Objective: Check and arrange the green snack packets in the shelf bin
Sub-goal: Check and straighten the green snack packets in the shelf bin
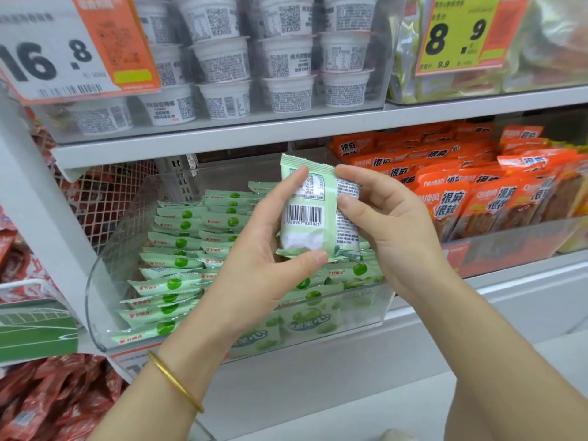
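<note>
Head view, the only one. We see one green packet (313, 218) held up just above the front of the clear bin (105, 281), back side towards us with the barcode showing. The left hand (254, 259) grips it by the lower edge and left side. The right hand (391, 224) pinches its right edge.

The other green packets (178, 249) stand in tight rows inside the bin, fronts facing forward.

We judge these risks:
- Both grips are on the edges only. If one lets go early, the packet could slip onto the rows and knock them askew, or fall in front of the bin.
- It is turned backwards, so dropped in as it is, it would not match the rows.
- The rows are packed, so forcing it in could crumple its neighbours.
- The orange packets (477, 192) sit right of the bin, so a reach too far that way would misplace it.
</note>
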A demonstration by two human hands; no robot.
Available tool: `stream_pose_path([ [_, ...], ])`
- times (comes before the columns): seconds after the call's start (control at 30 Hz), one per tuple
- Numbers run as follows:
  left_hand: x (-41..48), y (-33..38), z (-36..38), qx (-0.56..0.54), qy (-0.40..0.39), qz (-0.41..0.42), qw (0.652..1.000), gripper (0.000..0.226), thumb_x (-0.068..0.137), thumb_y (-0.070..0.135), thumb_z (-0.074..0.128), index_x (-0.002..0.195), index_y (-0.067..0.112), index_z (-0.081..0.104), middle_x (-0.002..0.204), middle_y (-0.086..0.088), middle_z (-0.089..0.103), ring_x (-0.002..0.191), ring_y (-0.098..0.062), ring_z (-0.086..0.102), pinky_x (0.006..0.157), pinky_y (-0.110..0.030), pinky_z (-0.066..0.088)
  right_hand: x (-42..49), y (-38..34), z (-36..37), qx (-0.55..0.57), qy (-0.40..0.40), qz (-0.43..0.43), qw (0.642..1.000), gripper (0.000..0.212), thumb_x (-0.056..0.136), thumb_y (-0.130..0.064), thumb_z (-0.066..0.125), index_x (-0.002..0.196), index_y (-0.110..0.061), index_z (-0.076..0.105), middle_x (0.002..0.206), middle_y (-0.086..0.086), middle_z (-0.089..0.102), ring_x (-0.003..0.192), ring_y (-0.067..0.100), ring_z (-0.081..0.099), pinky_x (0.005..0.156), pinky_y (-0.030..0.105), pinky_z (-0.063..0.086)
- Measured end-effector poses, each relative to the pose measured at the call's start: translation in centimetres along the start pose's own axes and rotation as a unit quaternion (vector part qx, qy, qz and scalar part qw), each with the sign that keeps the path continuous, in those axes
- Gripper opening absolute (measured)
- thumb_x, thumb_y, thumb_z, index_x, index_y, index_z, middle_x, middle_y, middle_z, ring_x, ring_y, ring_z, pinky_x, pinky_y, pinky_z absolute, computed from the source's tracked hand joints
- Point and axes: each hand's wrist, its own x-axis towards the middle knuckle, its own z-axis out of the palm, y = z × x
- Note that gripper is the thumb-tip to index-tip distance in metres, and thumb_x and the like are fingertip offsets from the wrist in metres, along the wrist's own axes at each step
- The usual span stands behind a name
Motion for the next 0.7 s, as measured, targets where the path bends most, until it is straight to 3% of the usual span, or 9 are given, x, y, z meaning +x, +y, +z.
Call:
stream_pose_path([
  [0.13,0.1,-0.2,-0.1,0.002,-0.009,0.011,1.0,0.078,0.076,0.004,0.066,0.138,0.041,0.037,0.141,0.019,0.045,0.125,0.0,0.047,0.089,-0.023,0.051,0.0,0.1,-0.4,-0.003,-0.008,0.012,1.0,0.035,0.076,-0.021,0.067,0.111,-0.024,0.066,0.117,0.022,0.059,0.109,0.04,0.055,0.09,0.043,0.052],
  [0.23,0.2,-0.1,0.1,0.006,0.002,0.019,1.0,0.072,0.083,0.0,0.063,0.138,0.039,0.036,0.137,0.013,0.05,0.12,-0.004,0.053,0.085,-0.023,0.052,-0.1,-0.1,-0.7,-0.004,-0.011,0.015,1.0,0.033,0.078,-0.017,0.067,0.111,-0.018,0.062,0.112,0.016,0.064,0.097,0.032,0.061,0.081,0.037,0.053],
  [0.33,0.4,-0.1,0.5,-0.037,0.08,-0.019,0.996,0.055,0.091,0.001,0.054,0.125,0.04,0.035,0.125,0.001,0.055,0.099,-0.013,0.066,0.076,-0.024,0.055,-0.2,-0.4,-0.9,0.018,-0.011,0.017,1.0,0.026,0.084,-0.006,0.065,0.108,-0.013,0.058,0.104,0.01,0.067,0.087,0.02,0.063,0.073,0.034,0.055],
  [0.43,0.8,-0.3,0.5,-0.092,0.158,-0.068,0.981,0.037,0.095,0.007,0.049,0.111,0.037,0.036,0.122,-0.01,0.054,0.08,-0.011,0.069,0.065,-0.025,0.055,-0.4,-0.8,-1.4,0.021,-0.043,0.024,0.999,0.017,0.089,-0.014,0.055,0.105,-0.012,0.061,0.099,0.007,0.068,0.084,0.018,0.064,0.066,0.029,0.054],
  [0.53,1.0,-0.4,0.4,-0.112,0.186,-0.109,0.97,0.025,0.098,0.011,0.044,0.109,0.033,0.04,0.108,-0.01,0.063,0.071,-0.008,0.065,0.054,-0.02,0.05,-0.8,-1.5,-2.1,0.031,-0.085,0.022,0.996,0.039,0.079,-0.002,0.041,0.107,-0.015,0.065,0.105,0.015,0.064,0.086,0.022,0.064,0.068,0.031,0.054],
  [0.63,1.2,0.0,0.5,-0.144,0.156,-0.165,0.963,0.019,0.1,0.012,0.042,0.114,0.024,0.046,0.093,-0.006,0.072,0.076,-0.023,0.067,0.05,-0.023,0.049,-1.7,-2.2,-2.5,-0.177,-0.098,-0.062,0.977,0.053,0.076,0.012,0.053,0.109,-0.029,0.064,0.112,0.011,0.054,0.099,0.012,0.058,0.08,0.022,0.051],
  [0.7,1.2,0.3,0.9,-0.161,0.124,-0.2,0.958,0.019,0.1,0.012,0.041,0.116,0.018,0.05,0.077,0.002,0.074,0.064,-0.022,0.069,0.047,-0.022,0.047,-1.9,-2.8,-2.5,-0.303,-0.094,-0.106,0.943,0.043,0.076,0.002,0.069,0.104,-0.03,0.064,0.116,0.001,0.047,0.104,-0.001,0.049,0.085,0.011,0.041],
])
